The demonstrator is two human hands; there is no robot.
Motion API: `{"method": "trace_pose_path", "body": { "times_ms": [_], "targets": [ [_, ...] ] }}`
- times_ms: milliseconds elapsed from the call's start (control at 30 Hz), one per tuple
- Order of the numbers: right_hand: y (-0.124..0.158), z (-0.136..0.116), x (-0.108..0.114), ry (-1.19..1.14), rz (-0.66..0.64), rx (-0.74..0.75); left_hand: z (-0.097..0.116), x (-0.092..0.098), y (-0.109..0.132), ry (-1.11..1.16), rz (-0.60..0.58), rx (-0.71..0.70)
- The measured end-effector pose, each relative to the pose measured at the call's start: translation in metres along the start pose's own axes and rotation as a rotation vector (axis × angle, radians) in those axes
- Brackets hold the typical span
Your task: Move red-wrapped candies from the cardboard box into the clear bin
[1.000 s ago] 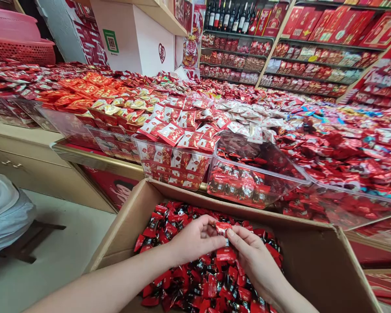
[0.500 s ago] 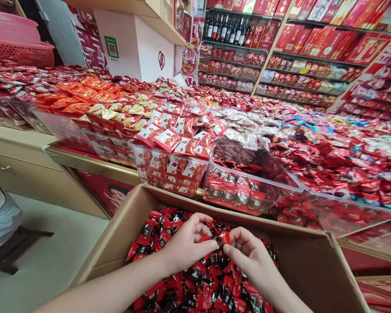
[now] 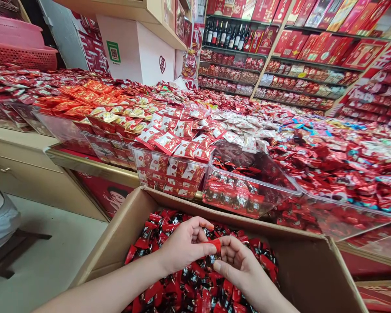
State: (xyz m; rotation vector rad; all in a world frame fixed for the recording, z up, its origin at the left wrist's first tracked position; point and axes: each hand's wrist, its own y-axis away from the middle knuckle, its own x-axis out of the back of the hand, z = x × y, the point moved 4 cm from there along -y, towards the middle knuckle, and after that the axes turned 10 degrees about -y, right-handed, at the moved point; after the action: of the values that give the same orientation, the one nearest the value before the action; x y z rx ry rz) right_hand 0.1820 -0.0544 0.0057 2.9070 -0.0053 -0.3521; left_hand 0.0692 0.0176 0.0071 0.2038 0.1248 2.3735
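Over an open cardboard box (image 3: 306,256), my left hand (image 3: 185,243) and my right hand (image 3: 239,263) meet at one wrapped candy (image 3: 217,244) with a red wrapper end. The left thumb and fingers pinch it from the left. From the right, my right thumb and curled fingers close on it; part of the candy is hidden by the fingers. Beneath both hands lies a heap of red and black wrapped candies (image 3: 195,278), filling much of the box.
Beyond the box stand clear plastic bins, one partly filled with red-black candies (image 3: 234,195), another piled with red-white packets (image 3: 167,141). More sweets spread behind. Shelves with bottles (image 3: 226,34) line the back. A dark stool (image 3: 14,250) is at lower left, a person's clothing beside it.
The candy has turned from lying crosswise to a steeper angle between my fingers. My right hand has shifted slightly left and down, closer to my left hand.
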Motion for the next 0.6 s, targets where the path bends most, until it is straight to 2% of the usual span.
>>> {"method": "trace_pose_path", "body": {
  "times_ms": [100, 333, 467, 600],
  "targets": [
    [0.002, -0.005, -0.003, 0.041, -0.045, -0.013, 0.0, -0.001, 0.0, 0.009, -0.019, 0.016],
    [0.001, -0.006, 0.001, 0.209, -0.017, 0.047, 0.0, -0.001, -0.001, 0.064, -0.022, 0.007],
    [0.002, -0.019, 0.004, 0.22, 0.101, 0.121, 0.002, -0.002, 0.0, 0.196, -0.077, -0.043],
    [-0.001, -0.026, 0.005, 0.145, 0.199, 0.144, 0.002, -0.007, 0.004, 0.229, -0.145, -0.06]
  ]
}}
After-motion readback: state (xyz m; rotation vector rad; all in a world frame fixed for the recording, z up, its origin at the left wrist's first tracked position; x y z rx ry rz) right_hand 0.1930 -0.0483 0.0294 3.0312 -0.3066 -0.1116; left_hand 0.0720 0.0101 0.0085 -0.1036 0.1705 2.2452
